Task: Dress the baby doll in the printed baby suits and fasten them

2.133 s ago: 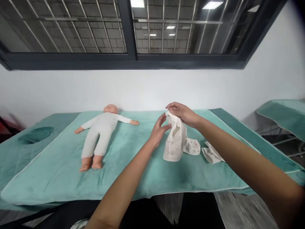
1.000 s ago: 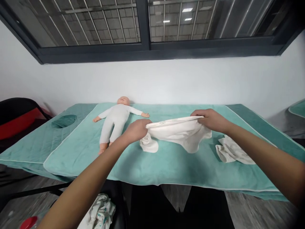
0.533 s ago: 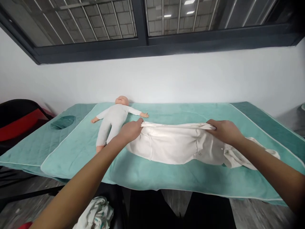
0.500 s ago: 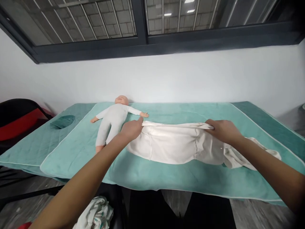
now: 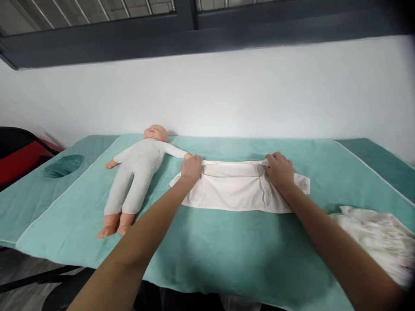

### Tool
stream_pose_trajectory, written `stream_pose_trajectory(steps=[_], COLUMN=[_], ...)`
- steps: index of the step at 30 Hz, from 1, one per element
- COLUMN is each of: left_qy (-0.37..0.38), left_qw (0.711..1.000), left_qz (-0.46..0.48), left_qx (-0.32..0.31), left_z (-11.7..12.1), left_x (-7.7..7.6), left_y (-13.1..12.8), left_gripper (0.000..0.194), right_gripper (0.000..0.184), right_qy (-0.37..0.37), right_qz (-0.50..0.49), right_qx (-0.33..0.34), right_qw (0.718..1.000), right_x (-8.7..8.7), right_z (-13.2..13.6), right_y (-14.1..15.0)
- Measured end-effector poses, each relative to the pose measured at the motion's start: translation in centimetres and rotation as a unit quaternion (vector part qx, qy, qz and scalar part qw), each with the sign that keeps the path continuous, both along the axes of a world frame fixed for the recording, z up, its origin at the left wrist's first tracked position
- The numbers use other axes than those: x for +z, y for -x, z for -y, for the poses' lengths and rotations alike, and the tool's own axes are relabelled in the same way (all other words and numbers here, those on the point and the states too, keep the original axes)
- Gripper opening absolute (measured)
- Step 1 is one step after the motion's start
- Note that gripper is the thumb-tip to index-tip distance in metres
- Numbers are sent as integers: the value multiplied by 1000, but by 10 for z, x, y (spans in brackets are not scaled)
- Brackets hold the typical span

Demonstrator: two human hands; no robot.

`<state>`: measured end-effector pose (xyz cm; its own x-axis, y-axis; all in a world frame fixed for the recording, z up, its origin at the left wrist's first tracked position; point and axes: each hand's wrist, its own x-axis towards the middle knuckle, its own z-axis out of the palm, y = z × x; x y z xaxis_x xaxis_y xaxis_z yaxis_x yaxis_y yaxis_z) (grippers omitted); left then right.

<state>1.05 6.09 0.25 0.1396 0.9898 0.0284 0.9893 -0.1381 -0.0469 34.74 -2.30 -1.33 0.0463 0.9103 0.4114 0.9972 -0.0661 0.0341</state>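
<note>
A small white baby shirt (image 5: 233, 188) lies spread on the green bed cover, its far edge pinched at both ends. My left hand (image 5: 192, 167) is closed on the left end of that edge, close to the doll's outstretched hand. At the right end, my right hand (image 5: 280, 169) grips the same edge with bent fingers. Short sleeve-like parts of the shirt stick out past both wrists. To the left a baby doll (image 5: 138, 166) in a white bodysuit rests on its back, head toward the wall.
A crumpled printed white cloth (image 5: 378, 237) lies at the right, partly behind my right forearm. The green cover (image 5: 81, 216) spans the bed, with a face hole (image 5: 64, 166) at the left. A black and red chair (image 5: 22, 157) stands beyond that end.
The white shirt, earlier folded and hanging from my hands, was stretched between them and now lies on the bed. My hands have come a little closer together. The camera view has tilted down.
</note>
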Motion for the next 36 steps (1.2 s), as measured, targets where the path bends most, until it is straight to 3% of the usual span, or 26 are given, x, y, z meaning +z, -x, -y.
stream_pose_trajectory(steps=[3, 7, 12, 16, 20, 25, 29, 32, 36], left_qy=[-33, -74, -131, -171, -179, -129, -96, -84, -63], left_qw=[999, 992, 978, 964, 949, 932, 957, 960, 962], left_qz=[28, 98, 140, 142, 203, 259, 226, 230, 220], left_qx=[-4, -14, -81, -143, -163, -219, -156, -137, -150], left_z=[-3, -4, 2, 12, 28, 44, 41, 35, 30], left_x=[-17, -28, -25, -19, -22, -32, -35, -35, -36], left_y=[2, 8, 7, 5, 0, -22, -34, -34, -30], left_gripper=[38, 35, 54, 43, 33, 31, 46, 61, 56], right_gripper=[38, 46, 35, 32, 34, 48, 61, 67, 71], right_qy=[-23, -28, -55, 23, 37, 85, 137, 139, 148], right_qz=[-76, -126, -118, -149, -165, -146, -130, -118, -120], right_qx=[-5, 61, 128, 168, 143, 102, 65, 64, 71], right_qw=[997, 990, 983, 974, 975, 980, 980, 981, 979], right_x=[-15, -16, -4, -6, -13, -14, -13, -15, -17], right_z=[-11, -14, 2, 18, 19, 7, 2, -1, -8], right_y=[-2, -7, 15, 51, 70, 67, 67, 67, 65])
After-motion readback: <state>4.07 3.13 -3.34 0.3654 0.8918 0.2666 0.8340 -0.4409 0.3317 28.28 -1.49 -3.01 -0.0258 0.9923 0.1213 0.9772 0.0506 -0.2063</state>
